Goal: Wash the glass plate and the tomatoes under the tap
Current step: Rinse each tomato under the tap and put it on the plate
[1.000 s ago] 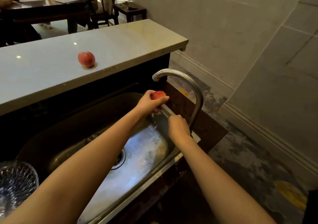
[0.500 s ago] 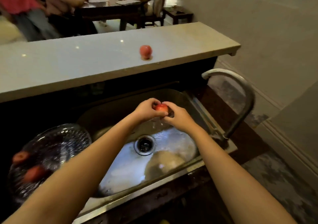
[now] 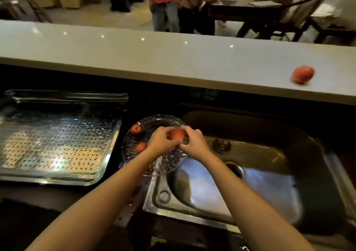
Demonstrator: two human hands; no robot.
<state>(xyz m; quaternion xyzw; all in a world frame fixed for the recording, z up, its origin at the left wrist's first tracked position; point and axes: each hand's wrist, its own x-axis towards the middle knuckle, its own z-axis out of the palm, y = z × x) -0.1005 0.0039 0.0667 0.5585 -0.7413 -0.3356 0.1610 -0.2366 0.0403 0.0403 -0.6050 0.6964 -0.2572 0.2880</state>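
Both hands hold one red tomato [image 3: 176, 134] over the right part of the glass plate [image 3: 133, 160]. My left hand [image 3: 160, 141] grips it from the left and my right hand [image 3: 193, 141] from the right. The textured clear plate stands at the sink's left rim and carries two more tomatoes, one [image 3: 136, 129] at its far left and one [image 3: 140, 147] nearer me. A fourth tomato [image 3: 302, 74] lies on the raised pale counter [image 3: 173, 61] at the far right. The tap is out of view.
A steel sink [image 3: 269, 173] with a drain [image 3: 234, 169] fills the right side. A perforated metal tray [image 3: 55, 140] lies to the left of the plate. Beyond the counter stand people, a dark table and chairs.
The view swung left, away from the tap. Both hands carried the tomato from over the sink basin leftward to above the glass plate.
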